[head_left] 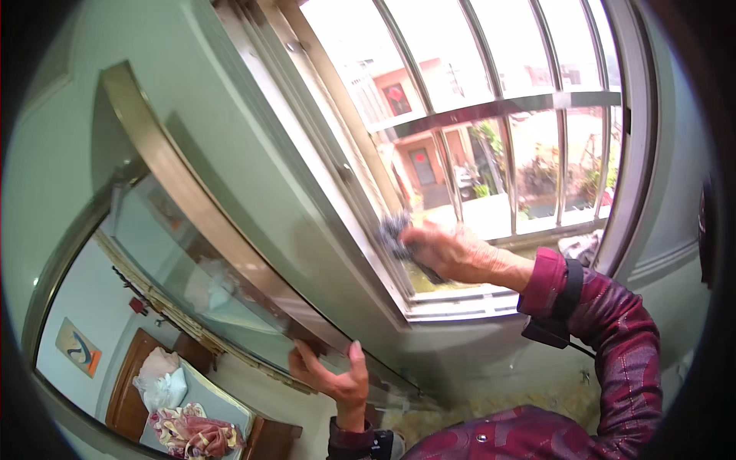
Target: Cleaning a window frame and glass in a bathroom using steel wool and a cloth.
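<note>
The cleaning cloth (393, 232) is dark grey, soft and crumpled, with an uneven, rough-looking surface. It is at the lower left side of the window frame (464, 308), and the right hand (452, 253) has its grip closed around it. The left hand (333, 377) grips the lower part of a framed glass panel (172, 165), the thumb standing apart from the fingers at the metal edge. This panel leans beside the window; its border is of brownish metal and looks strongly bent by the lens.

Part of the cloth is covered by the right fingers, so its full shape cannot be seen. The left fingertips are partly hidden by the panel's edge. In the glass appear a bed (239, 410), a bundle of pink patterned fabric (198, 433) and a wall picture (79, 348); I cannot tell if they are seen through it or reflected. The lens rim cuts the corners in black.

The wall (165, 46) is pale green. Shiny metal bars (511, 169) cross the window opening, and behind them a pinkish building (452, 146) is visible, washed out by bright light. A whitish bundle (581, 247) lies at the right end of the sill. Both sleeves are maroon, and a black strap (570, 295) surrounds the right one.
</note>
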Demonstrator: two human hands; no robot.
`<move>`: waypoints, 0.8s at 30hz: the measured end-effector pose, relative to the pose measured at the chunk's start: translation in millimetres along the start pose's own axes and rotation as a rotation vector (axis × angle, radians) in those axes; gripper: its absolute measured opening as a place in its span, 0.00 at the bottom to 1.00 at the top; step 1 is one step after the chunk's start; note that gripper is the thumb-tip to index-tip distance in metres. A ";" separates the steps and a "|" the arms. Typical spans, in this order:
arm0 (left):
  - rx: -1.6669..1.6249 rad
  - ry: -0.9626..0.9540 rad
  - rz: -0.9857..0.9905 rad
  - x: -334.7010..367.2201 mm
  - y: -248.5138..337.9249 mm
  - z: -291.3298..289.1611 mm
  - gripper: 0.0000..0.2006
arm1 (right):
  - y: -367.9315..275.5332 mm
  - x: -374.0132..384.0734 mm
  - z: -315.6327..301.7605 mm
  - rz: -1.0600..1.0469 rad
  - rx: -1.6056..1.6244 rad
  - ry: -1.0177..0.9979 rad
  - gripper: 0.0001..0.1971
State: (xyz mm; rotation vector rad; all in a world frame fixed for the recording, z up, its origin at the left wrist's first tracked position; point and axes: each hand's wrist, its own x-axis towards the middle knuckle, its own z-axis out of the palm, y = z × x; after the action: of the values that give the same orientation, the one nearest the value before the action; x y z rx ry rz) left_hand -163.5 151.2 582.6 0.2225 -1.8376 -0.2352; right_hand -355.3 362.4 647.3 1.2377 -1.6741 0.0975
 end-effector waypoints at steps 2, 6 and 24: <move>-0.071 -0.014 -0.027 -2.4 -6.4 -3.5 0.41 | 12.7 78.3 -47.2 0.495 0.802 0.182 0.14; 0.030 0.017 0.034 -1.6 -6.4 -8.8 0.41 | 68.5 202.2 -95.2 0.358 0.419 0.533 0.15; -0.017 -0.029 0.079 0.1 -8.4 2.8 0.43 | -42.8 1.6 32.4 0.078 0.440 -0.859 0.05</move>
State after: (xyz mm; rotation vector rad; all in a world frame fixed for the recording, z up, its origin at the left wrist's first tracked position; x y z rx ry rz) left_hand -166.0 143.2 579.6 0.1347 -1.8678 -0.1998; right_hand -344.4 322.6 612.9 1.6779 -2.5360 -0.0314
